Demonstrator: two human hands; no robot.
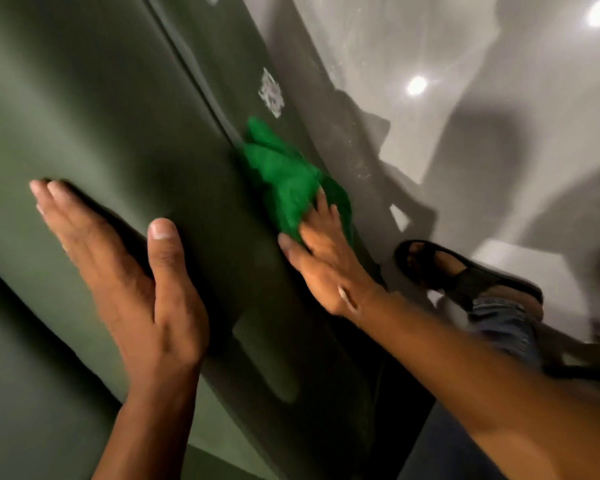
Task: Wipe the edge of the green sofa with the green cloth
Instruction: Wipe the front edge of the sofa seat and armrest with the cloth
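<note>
The dark green sofa [94, 109] fills the left and middle of the head view, its outer edge running from top centre down to the lower right. A bright green cloth [284, 178] lies crumpled on that edge, beside a seam. My right hand [321, 261] presses flat on the cloth's lower end, fingers spread over it. My left hand [132, 268] rests flat on the sofa's top surface to the left, fingers together, holding nothing. Pale patches [271, 92] mark the sofa's side above the cloth.
A glossy grey floor [482, 109] with light reflections lies to the right of the sofa. My foot in a black sandal [465, 271] stands on it close to the sofa's base, with a jeans leg below.
</note>
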